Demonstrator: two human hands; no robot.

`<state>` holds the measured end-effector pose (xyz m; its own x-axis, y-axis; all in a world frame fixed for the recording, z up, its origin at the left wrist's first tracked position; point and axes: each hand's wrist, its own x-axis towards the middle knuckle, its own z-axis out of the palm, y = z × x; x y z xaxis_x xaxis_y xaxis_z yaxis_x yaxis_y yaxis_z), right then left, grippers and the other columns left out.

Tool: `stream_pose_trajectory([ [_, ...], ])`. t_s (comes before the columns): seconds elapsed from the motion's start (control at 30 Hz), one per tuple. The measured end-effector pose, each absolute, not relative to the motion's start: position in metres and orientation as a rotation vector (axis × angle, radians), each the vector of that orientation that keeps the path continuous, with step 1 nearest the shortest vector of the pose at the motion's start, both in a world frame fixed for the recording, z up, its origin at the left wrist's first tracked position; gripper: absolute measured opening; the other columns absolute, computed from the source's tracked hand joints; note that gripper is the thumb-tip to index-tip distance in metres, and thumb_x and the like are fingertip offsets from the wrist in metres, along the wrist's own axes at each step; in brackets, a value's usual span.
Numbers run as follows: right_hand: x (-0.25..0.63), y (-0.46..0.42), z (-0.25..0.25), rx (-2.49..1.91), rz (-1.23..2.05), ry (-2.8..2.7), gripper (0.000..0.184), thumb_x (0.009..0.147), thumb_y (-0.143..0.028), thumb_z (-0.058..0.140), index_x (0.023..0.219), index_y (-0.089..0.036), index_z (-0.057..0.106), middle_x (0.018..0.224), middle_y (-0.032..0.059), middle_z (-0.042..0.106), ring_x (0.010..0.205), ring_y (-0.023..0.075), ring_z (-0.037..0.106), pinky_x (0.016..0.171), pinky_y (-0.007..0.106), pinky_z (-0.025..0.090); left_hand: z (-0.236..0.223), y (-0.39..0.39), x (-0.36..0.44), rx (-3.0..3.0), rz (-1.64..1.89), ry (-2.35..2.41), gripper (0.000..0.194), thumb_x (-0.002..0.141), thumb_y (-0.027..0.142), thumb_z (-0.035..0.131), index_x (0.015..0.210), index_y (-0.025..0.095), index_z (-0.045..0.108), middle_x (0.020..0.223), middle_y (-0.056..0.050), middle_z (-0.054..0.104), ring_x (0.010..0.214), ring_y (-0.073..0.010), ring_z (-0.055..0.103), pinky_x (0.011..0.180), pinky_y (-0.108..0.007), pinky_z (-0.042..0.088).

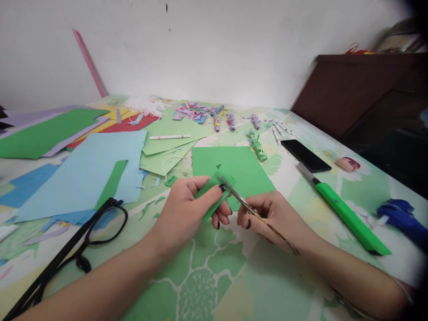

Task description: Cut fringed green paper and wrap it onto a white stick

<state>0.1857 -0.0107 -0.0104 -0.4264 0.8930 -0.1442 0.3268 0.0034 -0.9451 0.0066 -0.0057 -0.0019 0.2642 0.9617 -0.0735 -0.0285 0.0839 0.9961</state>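
Note:
My left hand [192, 203] pinches a small green paper strip [207, 215] between thumb and fingers, above the table. My right hand [272, 214] grips a pair of scissors [245, 204], whose blades point up and left and meet the strip near my left thumb. Whether the blades are fully closed is hard to make out. Beneath both hands lies a green paper sheet [227, 156]. A curled green paper piece [257, 147] rests just past its right corner. Small green scraps [149, 207] are scattered left of my left hand.
On the left lie black glasses [88, 240], a light blue sheet [100, 156] and several coloured papers. A green utility knife [351, 218], its blade showing, and a black phone [306, 155] are on the right. Paper bits [192, 111] and purple rolls [232, 121] sit at the back.

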Motion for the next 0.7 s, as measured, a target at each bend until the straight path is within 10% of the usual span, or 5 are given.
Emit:
stream_pose_trajectory([
  [0.7,0.1882,-0.012,-0.0164,-1.106,1.443,-1.819,0.041,0.078,-0.052,0.06,0.065,-0.014,0.054,0.058,-0.0042,0.032,0.052,0.0075,0.023,0.046,0.021,0.021,-0.003,-0.0055,0.0066,1.246,0.988,1.002,0.026,0.085,0.021,0.055,0.061,0.012,0.061,0.054,-0.001,0.063,0.047,-0.0086,0.056,0.044,-0.017,0.046],
])
